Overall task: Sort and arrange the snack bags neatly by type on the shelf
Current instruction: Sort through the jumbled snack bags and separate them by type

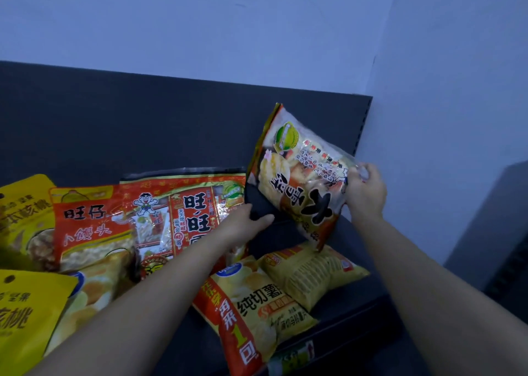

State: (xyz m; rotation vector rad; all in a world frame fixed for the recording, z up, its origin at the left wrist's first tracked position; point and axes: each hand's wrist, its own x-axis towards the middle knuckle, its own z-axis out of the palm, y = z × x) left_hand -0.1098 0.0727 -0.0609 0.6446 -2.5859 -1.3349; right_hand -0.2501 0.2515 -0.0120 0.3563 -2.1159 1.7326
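shelf — dark grey | potato-chip bag — yellow, red band

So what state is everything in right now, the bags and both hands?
Rice cracker bag: lifted off the shelf, tilted.
Left hand: grips its dark lower corner.
Right hand: pinches its clear far edge.
Large red bag: leaning at the shelf's back.
Potato chip bag: lying flat at the shelf's front.
Ridged chip bag: lying flat beneath the held bag.

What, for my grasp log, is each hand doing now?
Left hand: holds the rice cracker bag by a corner.
Right hand: grips that bag's opposite edge.
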